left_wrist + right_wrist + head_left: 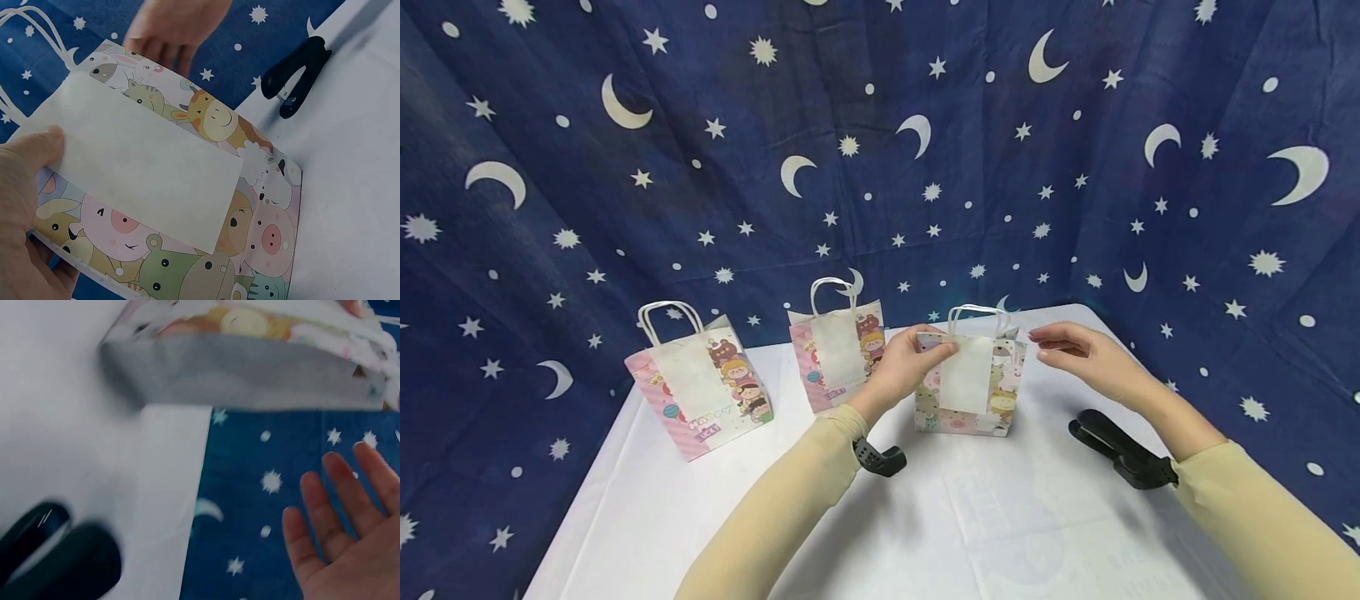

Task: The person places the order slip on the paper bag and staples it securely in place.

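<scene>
My left hand (pixel 906 367) pinches the top left edge of a small paper gift bag (pixel 966 379) printed with cartoon animals. In the left wrist view the thumb lies on the bag's blank white panel (pixel 140 156); the fingers go behind it. Two white handles (pixel 977 310) rise from its top. My right hand (pixel 1086 354) is just right of the bag, apart from it, fingers extended in the right wrist view and holding nothing. A black stapler (pixel 297 78) lies on the table to the bag's right, below the right hand.
Two pink paper bags with cartoon children stand to the left: one at the far left (pixel 700 387), another (pixel 838 358) behind my left hand. A white cloth covers the table (pixel 970 533). A blue curtain (pixel 880 192) with moons and stars hangs behind.
</scene>
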`<state>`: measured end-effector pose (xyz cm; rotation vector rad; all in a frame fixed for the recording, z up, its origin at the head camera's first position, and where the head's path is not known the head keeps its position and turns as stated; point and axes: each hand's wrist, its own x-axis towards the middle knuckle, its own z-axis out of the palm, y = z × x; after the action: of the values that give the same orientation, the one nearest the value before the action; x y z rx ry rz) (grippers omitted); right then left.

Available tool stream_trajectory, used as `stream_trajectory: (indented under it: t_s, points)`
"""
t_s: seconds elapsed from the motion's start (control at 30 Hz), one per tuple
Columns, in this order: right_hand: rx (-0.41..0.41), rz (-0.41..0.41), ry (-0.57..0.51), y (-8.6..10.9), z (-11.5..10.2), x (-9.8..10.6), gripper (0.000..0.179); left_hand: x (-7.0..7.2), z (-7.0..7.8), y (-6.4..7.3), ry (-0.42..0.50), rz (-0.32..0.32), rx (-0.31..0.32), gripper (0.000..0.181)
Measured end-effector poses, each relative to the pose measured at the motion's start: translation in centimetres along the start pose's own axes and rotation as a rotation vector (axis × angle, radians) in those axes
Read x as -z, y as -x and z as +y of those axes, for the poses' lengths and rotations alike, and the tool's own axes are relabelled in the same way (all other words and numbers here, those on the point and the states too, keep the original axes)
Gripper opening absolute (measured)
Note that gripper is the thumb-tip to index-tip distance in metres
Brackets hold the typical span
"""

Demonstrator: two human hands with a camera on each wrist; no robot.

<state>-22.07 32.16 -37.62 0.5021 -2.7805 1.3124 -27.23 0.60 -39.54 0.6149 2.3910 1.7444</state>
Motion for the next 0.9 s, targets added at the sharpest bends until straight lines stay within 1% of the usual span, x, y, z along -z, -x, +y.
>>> stream_trajectory:
  t_s: [0.1, 0.2, 0.27, 0.33, 0.37, 0.5, 0.67, 0.73, 0.9]
  points:
    - [-0.03, -0.005, 0.131, 1.5, 1.1, 0.7, 0.05, 0.0, 0.0, 0.0, -0.005, 0.0, 0.0, 0.029]
    - [-0.064, -0.038, 0.27, 2.9, 2.4, 0.8, 0.06, 0.0, 0.0, 0.0, -0.009, 0.006, 0.01, 0.032]
    - [-0.1, -0.07, 0.343, 3.8, 3.3, 0.8, 0.066, 0.1, 0.0, 0.0, -0.013, 0.008, 0.015, 0.032]
    - [-0.124, -0.094, 0.385, 4.7, 4.2, 0.8, 0.068, 0.0, 0.0, 0.0, -0.015, 0.008, 0.016, 0.032]
    - [-0.14, -0.104, 0.386, 5.1, 4.7, 0.9, 0.067, 0.0, 0.0, 0.0, -0.015, 0.007, 0.015, 0.032]
    - [-0.194, -0.134, 0.333, 6.7, 6.4, 1.1, 0.06, -0.1, 0.0, 0.0, -0.009, 0.0, 0.014, 0.031]
    - [-0.254, -0.182, 0.288, 8.1, 7.8, 1.2, 0.059, -0.1, 0.1, 0.0, -0.005, -0.007, 0.003, 0.03]
    - [-0.26, -0.188, 0.276, 8.5, 8.1, 1.2, 0.058, -0.1, 0.1, 0.1, -0.007, -0.005, -0.003, 0.03]
    - [-0.248, -0.166, 0.247, 8.9, 8.6, 1.0, 0.054, 0.0, 0.2, 0.1, -0.014, 0.004, -0.001, 0.03]
